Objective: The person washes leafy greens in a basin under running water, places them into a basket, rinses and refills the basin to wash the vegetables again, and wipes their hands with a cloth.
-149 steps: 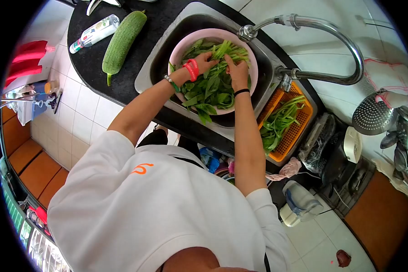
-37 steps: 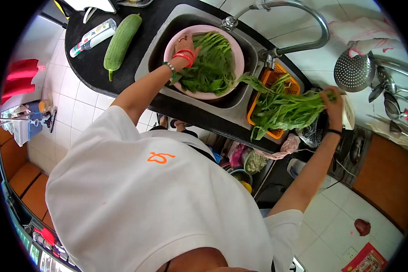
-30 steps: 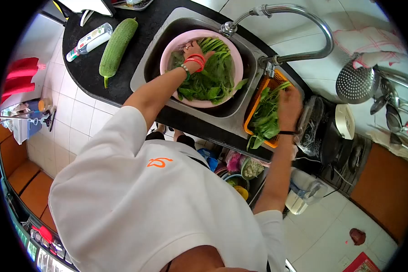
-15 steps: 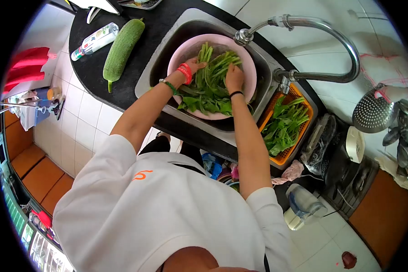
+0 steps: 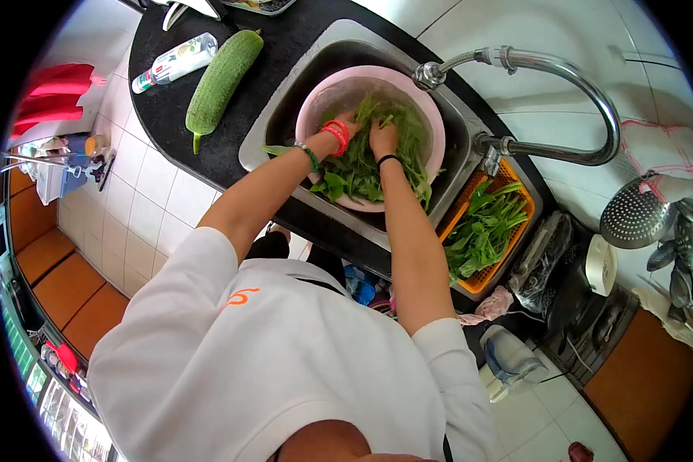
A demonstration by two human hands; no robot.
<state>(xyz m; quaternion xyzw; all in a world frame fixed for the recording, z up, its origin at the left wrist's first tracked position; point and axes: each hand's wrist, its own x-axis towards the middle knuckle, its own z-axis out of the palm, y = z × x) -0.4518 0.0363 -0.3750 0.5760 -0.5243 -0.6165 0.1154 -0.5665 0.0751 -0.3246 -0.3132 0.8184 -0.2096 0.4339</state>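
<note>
Leafy greens (image 5: 354, 179) fill a pink basin (image 5: 439, 138) that sits in the steel sink (image 5: 258, 138). Down among them is my left hand (image 5: 349, 128), with red and green bands on its wrist, its fingers partly covered by leaves and closed on the greens. My right hand (image 5: 383, 140), a black band at its wrist, grips greens close beside it. Some leaves hang over the basin's near rim, and one leaf pokes out at its left. Stems in the middle are partly hidden by the hands.
An orange basket (image 5: 528, 219) of greens stands right of the basin, below the curved faucet (image 5: 612, 123). On the black counter (image 5: 158, 123) lie a green gourd (image 5: 223, 81) and a clear bottle (image 5: 175, 61). A perforated skimmer (image 5: 637, 215) hangs at the right.
Both hands have come closer together and moved lower into the basin. The upright stem bunches have been pushed down, and the greens are spread differently. The camera view has shifted slightly.
</note>
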